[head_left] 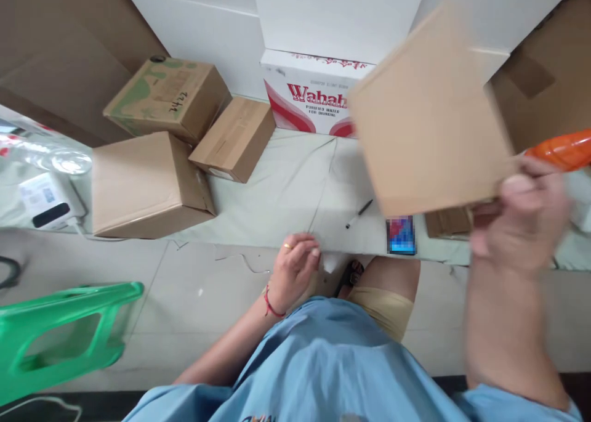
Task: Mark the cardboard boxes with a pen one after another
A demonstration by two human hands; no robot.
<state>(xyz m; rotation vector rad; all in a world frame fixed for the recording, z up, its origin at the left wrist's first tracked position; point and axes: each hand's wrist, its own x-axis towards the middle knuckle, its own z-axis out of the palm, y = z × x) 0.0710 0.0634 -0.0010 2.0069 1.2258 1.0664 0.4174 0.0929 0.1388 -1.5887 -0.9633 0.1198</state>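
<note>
Raised over the table's right side is a brown cardboard box, blurred by motion and tilted, with mostly one broad face showing. My right hand grips its lower right corner, fingers closed. My left hand rests at the table's front edge with its fingers curled in and nothing visible in them; a red cord bracelet and a ring are on it. A black pen and a phone with a lit screen lie on the table between my hands.
Several cardboard boxes stand at the left, beside a white device with a cable. A Wahaha water carton is at the back. An orange bottle lies at the right; a green stool stands on the floor.
</note>
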